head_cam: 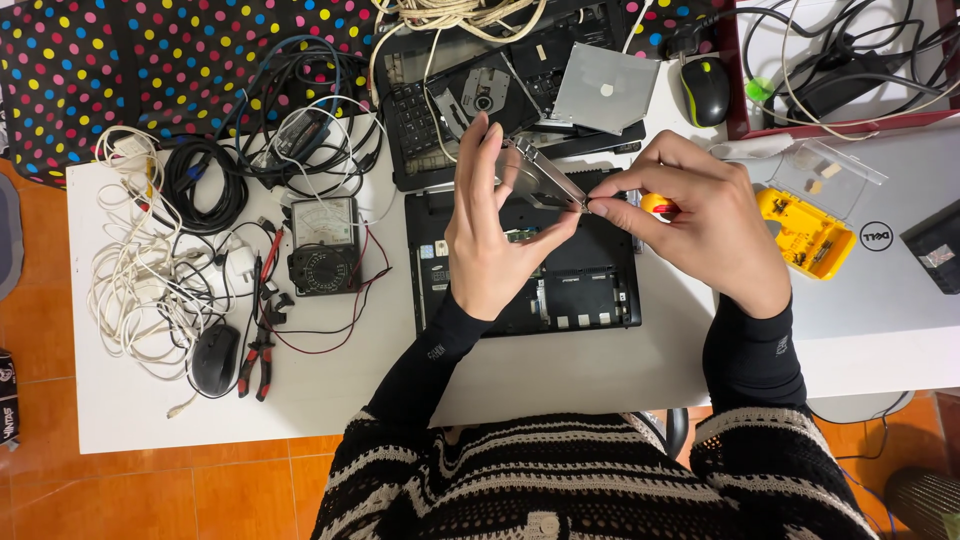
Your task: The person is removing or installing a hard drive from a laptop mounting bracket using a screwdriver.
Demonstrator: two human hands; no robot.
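drive: a flat silver metal hard drive in its bracket (pixel 538 178) is held tilted on edge, lifted above the open black laptop base (pixel 525 265), over the base's upper middle.
left hand: the left hand (pixel 492 235) is closed round the drive's near end, thumb on one face and fingers on the other; a firm, part-curled grip.
right hand: the right hand (pixel 700 225) is pinched shut at the drive's right corner; a red-and-yellow-handled screwdriver (pixel 657 206) is held in it, tip hidden behind the fingertips.
contact: whether the tip sits in a screw cannot be told.
step, judged: a side screw of the bracket seems to be worked; the drive is best kept still by the left hand, with the driver kept square to the edge and pressed lightly so the head is not stripped.
risk, judged: a loosened small screw could drop into the laptop base; the drive is best kept over it or over bare table.
relative to base, right: a yellow bit case with clear lid (pixel 808 225), a grey closed laptop (pixel 880 270).
relative to base, above: a second dismantled black laptop (pixel 470 100), a silver optical drive plate (pixel 607 88), a black-and-green mouse (pixel 705 90).
relative to base, left: a black analogue multimeter (pixel 323 245), red-handled pliers (pixel 258 360), a black mouse (pixel 215 358), tangled white cables (pixel 135 270).
surface: a white table (pixel 560 375).
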